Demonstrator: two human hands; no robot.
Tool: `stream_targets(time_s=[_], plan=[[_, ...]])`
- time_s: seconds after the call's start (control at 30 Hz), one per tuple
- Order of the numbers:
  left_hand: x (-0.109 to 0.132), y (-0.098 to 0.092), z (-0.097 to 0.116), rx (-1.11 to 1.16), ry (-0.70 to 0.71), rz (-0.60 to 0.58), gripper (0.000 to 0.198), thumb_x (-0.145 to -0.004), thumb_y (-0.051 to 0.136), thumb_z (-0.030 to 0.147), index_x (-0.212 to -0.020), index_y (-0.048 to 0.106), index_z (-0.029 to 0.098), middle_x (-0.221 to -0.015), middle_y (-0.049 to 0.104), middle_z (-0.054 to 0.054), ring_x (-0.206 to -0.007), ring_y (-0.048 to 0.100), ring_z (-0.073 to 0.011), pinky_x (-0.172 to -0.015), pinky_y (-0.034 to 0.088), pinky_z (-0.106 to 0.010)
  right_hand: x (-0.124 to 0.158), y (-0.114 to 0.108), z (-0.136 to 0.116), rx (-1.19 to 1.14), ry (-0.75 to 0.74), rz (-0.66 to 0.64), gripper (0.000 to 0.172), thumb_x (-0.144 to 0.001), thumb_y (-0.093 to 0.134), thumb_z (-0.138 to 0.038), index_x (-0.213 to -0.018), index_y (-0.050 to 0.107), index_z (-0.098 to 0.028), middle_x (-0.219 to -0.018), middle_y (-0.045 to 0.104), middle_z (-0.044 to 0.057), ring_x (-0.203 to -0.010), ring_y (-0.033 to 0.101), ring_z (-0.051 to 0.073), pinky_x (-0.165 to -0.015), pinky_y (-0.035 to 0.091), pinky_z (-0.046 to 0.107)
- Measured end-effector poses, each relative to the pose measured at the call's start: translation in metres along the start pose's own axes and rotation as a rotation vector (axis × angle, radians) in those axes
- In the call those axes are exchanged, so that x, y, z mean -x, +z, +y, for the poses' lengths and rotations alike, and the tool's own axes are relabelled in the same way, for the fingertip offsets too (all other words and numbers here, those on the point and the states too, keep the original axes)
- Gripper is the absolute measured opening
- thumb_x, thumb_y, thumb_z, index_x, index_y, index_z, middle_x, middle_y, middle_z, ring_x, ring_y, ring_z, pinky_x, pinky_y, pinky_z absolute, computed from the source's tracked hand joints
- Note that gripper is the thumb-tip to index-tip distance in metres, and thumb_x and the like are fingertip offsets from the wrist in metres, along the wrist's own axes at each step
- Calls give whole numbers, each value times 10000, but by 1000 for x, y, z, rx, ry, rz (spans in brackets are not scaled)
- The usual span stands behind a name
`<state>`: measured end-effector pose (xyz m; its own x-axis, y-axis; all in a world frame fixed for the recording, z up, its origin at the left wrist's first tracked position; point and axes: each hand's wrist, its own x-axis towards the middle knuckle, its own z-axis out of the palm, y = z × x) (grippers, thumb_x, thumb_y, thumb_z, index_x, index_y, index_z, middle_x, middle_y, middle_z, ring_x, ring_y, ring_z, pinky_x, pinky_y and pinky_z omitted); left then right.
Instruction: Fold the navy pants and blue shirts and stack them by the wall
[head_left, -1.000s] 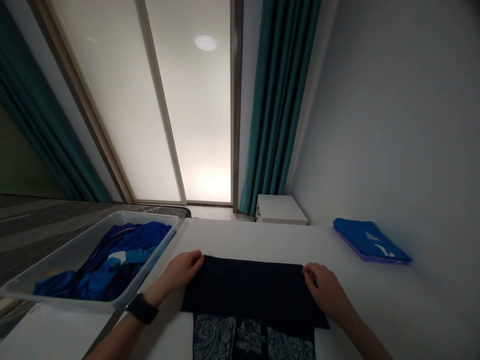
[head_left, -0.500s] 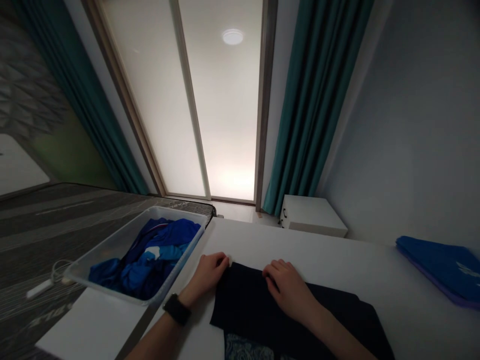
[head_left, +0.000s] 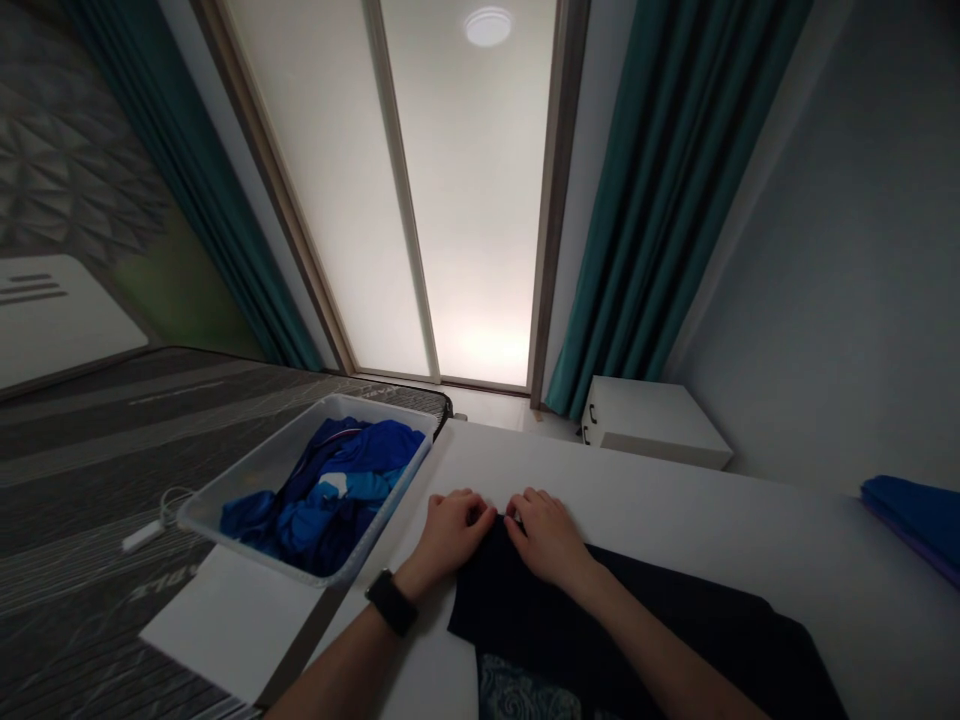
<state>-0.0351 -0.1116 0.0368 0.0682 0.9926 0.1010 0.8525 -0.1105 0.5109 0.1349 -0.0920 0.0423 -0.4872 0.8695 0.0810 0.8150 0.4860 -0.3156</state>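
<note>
Across the white tabletop (head_left: 675, 500), near its far-left corner, left hand (head_left: 452, 532) and right hand (head_left: 551, 540) are pinching dark cloth (head_left: 495, 600).

1 head camera faces forward-down over a table (head_left: 675, 510).

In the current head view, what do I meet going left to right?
White block, bin, left hand, right hand, white cabinet, blue cloth.
</note>
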Motion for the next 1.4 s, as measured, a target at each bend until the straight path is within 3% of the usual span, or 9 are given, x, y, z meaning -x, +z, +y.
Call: stream_targets(time_s=[0.17, 0.43, 0.63, 0.73, 0.83, 1.0, 1.1, 1.4], plan=[[-1, 6, -1, -31, -14, 8, 209, -887, 533, 297, -734, 625, 189, -822, 671, -7, -822, 600, -185, -780, 290, -343, 4, 10, 0, 77, -34, 97, 163, -956, 452, -211, -928, 613, -197, -979, 645, 66, -948, 558, 219, -833, 365, 340], [-1, 5, -3, -15, -27, 6, 214, -914, 509, 293, -766, 627, 194, -849, 667, -15, -820, 608, -196, -793, 307, -347, 8, 15, 3, 106, -45, 127, 155, -961, 446, -204, -929, 597, -201, -965, 634, 60, -932, 548, 223, -824, 369, 347], [3, -6, -3, -10, -22, 50, 309, -929, 452, 288, -673, 591, 185, -762, 648, -18, -750, 592, -177, -717, 327, -296, 12, -1, 0, 82, -62, 76, 277, -943, 450, -208, -1183, 586, -189, -1106, 627, 103, -1035, 551, 243, -894, 389, 369], [9, -19, -1, 1, -38, -34, 386, -950, 417, 330, -637, 590, 185, -658, 641, -18, -660, 580, -176, -645, 324, -281, 23, -11, -7, 95, -82, 38, 352, -931, 456, -212, -1261, 571, -165, -1164, 617, 124, -1084, 542, 268, -937, 400, 401], [17, -25, 5, -52, 8, -142, 419, -964, 407, 369, -646, 612, 190, -653, 671, -22, -658, 602, -190, -696, 332, -299, 42, -15, -13, 79, -132, 7, 414, -936, 452, -227, -1335, 535, -156, -1259, 598, 129, -1159, 523, 271, -1004, 388, 412], [25, -16, 12, -157, 70, -140, 353, -960, 446, 395, -740, 638, 196, -755, 714, -39, -747, 648, -220, -778, 319, -348, 73, -3, -8, 45, -220, -76, 566, -985, 388, -421, -1477, 385, -141, -1533, 384, 116, -1401, 339, 273, -1168, 232, 438], [26, -10, 13, -203, 69, -148, 278, -949, 484, 348, -767, 628, 195, -779, 711, -33, -773, 655, -225, -786, 317, -355, 79, 3, -2, 12, -253, -129, 627, -998, 306, -508, -1521, 288, -161, -1587, 255, 83, -1460, 225, 252, -1203, 153, 446], [29, -12, 8, -359, 100, -173, 191, -973, 481, 299, -858, 592, 195, -874, 696, -59, -874, 642, -245, -821, 369, -366, 80, 10, 2, -24, -248, -120, 643, -992, 320, -529, -1530, 235, -188, -1597, 177, 57, -1476, 164, 248, -1214, 126, 473]])
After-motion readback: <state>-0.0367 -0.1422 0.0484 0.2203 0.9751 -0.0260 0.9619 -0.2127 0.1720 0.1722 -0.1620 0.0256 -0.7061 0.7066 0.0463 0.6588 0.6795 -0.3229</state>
